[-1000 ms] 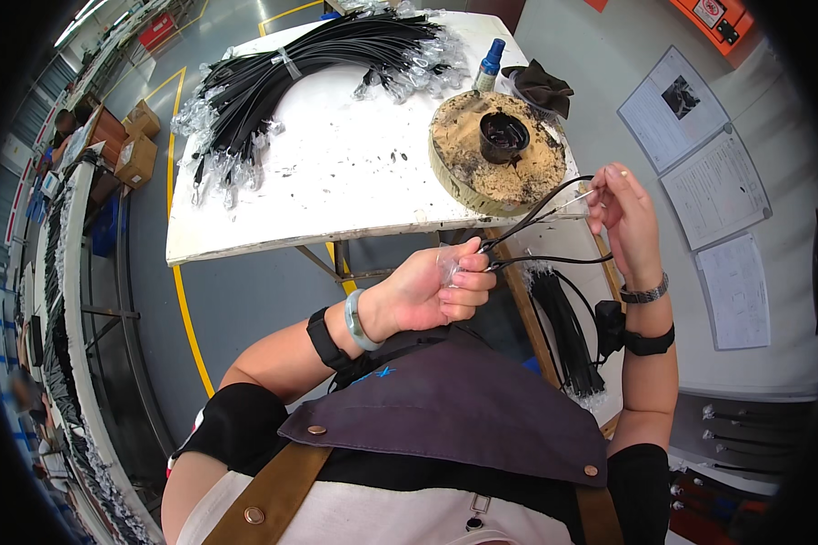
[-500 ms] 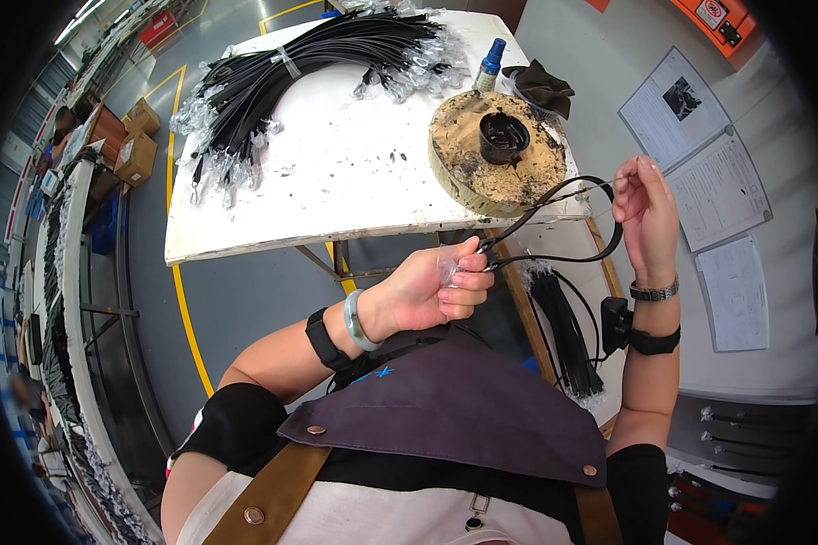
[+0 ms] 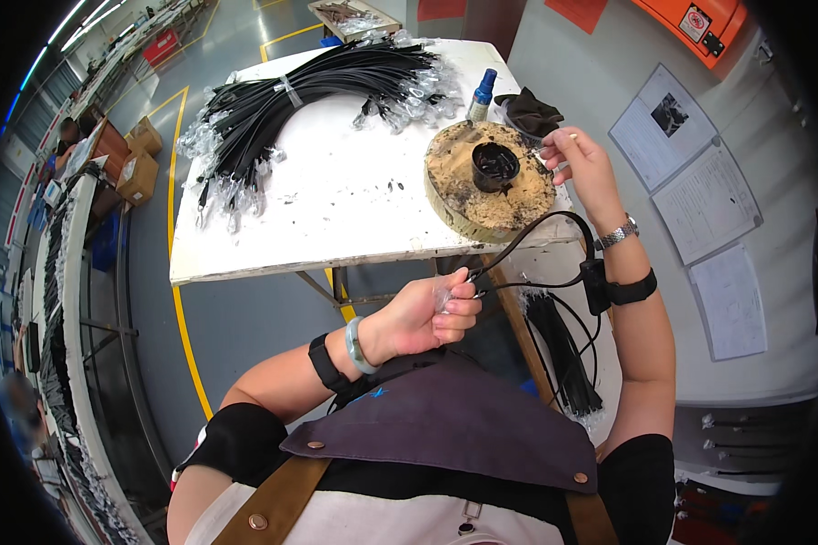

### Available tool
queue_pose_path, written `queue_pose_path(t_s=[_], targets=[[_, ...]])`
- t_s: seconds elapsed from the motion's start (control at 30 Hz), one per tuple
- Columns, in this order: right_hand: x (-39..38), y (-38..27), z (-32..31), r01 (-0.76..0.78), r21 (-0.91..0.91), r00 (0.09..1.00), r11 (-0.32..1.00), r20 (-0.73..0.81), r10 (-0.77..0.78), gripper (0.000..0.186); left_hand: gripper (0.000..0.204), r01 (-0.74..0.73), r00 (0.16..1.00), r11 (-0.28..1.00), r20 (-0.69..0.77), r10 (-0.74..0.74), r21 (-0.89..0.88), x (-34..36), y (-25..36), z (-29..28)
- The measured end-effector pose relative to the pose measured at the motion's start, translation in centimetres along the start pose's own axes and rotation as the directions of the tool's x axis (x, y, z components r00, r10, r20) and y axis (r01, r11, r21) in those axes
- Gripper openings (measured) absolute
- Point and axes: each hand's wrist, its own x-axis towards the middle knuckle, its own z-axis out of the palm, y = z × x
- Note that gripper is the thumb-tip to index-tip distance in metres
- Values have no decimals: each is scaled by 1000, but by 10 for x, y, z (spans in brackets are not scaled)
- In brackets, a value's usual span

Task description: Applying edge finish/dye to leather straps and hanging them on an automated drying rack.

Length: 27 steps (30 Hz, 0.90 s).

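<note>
My left hand is closed around the end of a looped black cord, with clear plastic film and small metal fittings showing at the fingers. The loop reaches right toward my right forearm. My right hand is raised beside a round tan block, its fingers curled together in a pinch. A small pale tip shows at those fingers, but what it belongs to cannot be made out. On the block stands a small black cup with dark, glossy contents. The block is stained with black smears.
A tied bundle of black cords with plastic-wrapped ends lies across the white table. Behind the block stand a blue-capped bottle and a dark cloth. More black cords hang below right. Paper sheets cover the right wall.
My right hand has moved left and away from the cord, over to the block's right edge. The left hand still grips the cord and has shifted slightly down and left.
</note>
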Motion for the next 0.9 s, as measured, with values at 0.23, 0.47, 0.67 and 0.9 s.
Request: queue_pose_path(t_s=[0.23,0.47,0.67,0.9], targets=[[-25,-11,-38,-23,457,978,889,-174,115,20,35,-5,998,1000,56,5,-15,1,4,5],[-90,-30,-34,-86,519,979,850,-114,168,21,34,10,984,992,178,12,-124,12,8,10],[-113,-26,-26,-96,419,979,903,-127,162,23,35,29,980,991,199,-2,-131,18,9,12],[-121,-24,-22,-110,418,977,902,-123,176,23,35,33,977,990,212,-3,-137,17,7,10]])
